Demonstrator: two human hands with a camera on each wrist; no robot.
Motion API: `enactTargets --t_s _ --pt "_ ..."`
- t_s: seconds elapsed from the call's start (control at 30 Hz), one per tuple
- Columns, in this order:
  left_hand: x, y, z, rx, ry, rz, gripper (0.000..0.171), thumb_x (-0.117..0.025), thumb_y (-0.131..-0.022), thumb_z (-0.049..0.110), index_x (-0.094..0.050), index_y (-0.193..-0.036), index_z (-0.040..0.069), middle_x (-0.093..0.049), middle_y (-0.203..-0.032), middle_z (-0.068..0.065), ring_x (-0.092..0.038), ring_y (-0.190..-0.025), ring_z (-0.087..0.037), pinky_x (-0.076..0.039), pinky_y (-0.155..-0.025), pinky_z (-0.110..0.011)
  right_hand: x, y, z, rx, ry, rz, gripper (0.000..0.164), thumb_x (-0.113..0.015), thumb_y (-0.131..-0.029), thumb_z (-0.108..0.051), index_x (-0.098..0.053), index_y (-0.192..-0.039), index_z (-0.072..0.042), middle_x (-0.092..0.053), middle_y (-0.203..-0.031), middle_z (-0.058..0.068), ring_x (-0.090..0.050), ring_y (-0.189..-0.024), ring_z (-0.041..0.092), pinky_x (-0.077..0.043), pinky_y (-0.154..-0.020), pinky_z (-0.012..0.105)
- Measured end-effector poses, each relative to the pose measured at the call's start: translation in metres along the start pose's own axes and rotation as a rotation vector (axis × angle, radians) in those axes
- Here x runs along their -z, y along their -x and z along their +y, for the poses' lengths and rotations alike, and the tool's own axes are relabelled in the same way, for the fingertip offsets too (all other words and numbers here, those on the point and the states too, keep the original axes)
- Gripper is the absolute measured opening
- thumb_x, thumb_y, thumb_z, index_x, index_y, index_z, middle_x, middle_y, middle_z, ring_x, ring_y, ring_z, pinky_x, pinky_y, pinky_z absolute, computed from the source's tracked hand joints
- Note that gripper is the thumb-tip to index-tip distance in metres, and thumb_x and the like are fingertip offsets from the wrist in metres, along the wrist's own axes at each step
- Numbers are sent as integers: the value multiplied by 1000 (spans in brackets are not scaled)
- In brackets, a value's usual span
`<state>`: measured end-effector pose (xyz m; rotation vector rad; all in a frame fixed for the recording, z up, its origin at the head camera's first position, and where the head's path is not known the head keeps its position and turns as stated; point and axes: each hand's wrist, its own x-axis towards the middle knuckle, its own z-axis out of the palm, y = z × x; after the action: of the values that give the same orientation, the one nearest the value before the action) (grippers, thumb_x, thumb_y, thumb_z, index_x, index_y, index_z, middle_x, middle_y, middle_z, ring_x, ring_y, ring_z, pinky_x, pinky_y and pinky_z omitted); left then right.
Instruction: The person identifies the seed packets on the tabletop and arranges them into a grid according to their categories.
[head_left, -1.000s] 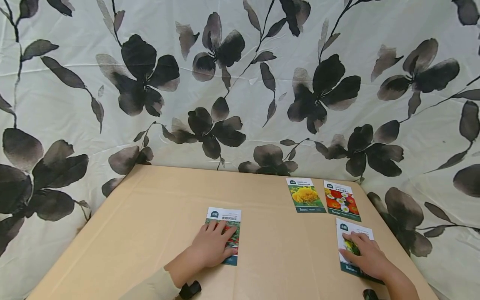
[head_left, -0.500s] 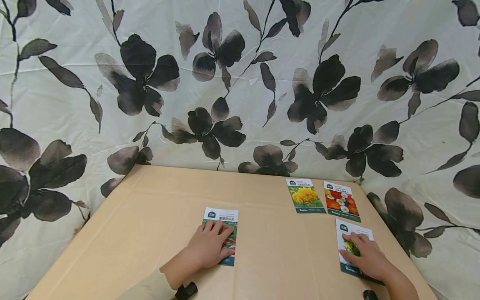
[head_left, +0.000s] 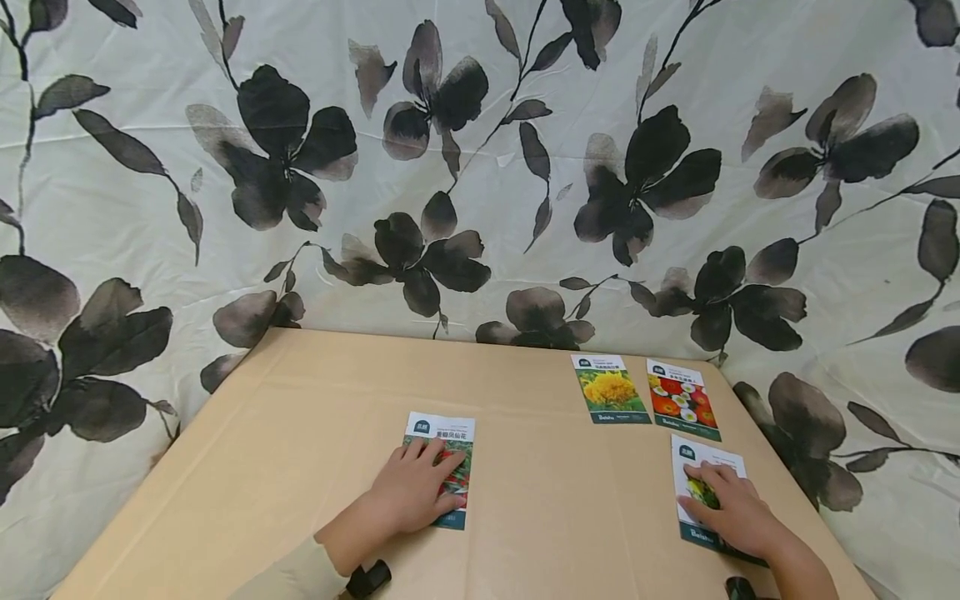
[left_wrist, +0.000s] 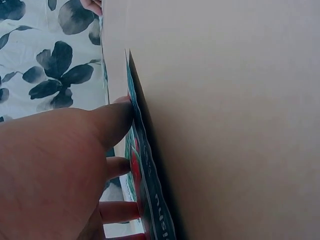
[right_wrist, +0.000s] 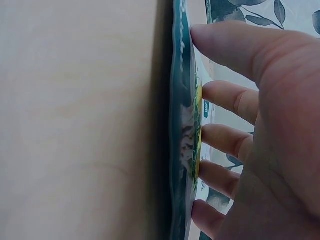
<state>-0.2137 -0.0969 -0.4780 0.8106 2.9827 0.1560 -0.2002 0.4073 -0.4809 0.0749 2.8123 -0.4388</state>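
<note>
In the head view, my left hand (head_left: pixel 408 493) rests with outspread fingers on a seed packet (head_left: pixel 459 430) showing red flowers, which lies flat at the middle of the table. The left wrist view has the thumb and fingertips touching this packet's printed face (left_wrist: pixel 145 175). Over at the right, my right hand (head_left: pixel 738 510) lies on another seed packet (head_left: pixel 693 454), with a white top, a dark green bottom band and a mostly covered yellow-green picture. From the right wrist, extended fingers (right_wrist: pixel 227 140) press on that packet's face. Each palm hides part of the packet under it.
Behind the right-hand packet lie two more seed packets: one with a yellow flower (head_left: pixel 609 390), one with red and white flowers (head_left: pixel 684 402). A floral cloth (head_left: pixel 525 200) hangs behind the tan table (head_left: pixel 337 383). The table's right edge runs close to the right hand.
My left hand has slid the red-flower packet slightly to the left across the table. The right hand and its packet have stayed in place.
</note>
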Motion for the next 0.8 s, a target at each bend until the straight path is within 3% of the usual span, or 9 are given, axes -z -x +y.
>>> enactTargets --t_s 0.27,0.5,0.8 --pt "-13 -6 -10 -20 -40 35 66 -56 -96 66 -53 -150 28 -52 -148 -11 -49 -125 -36 -45 -98 -56 4 0 -3 16 -5 8 88 -62 -91 -67 -46 -151 -4 -33 -150 37 -37 -124 56 -40 -95 76" --pt "8 -1 -2 -7 -8 -13 64 -61 -95 61 -56 -148 25 -52 -148 -11 -50 -125 -36 -45 -97 -57 6 1 -4 33 -4 8 85 -62 -93 -64 -47 -151 -4 -33 -151 38 -37 -125 58 -40 -97 76" --pt "7 1 0 -16 16 -17 64 -62 -95 59 -56 -148 24 -51 -150 -11 -49 -127 -37 -43 -98 -58 5 4 -2 7 -14 -11 89 -63 -90 -68 -47 -152 -5 -33 -152 38 -37 -126 58 -40 -97 77"
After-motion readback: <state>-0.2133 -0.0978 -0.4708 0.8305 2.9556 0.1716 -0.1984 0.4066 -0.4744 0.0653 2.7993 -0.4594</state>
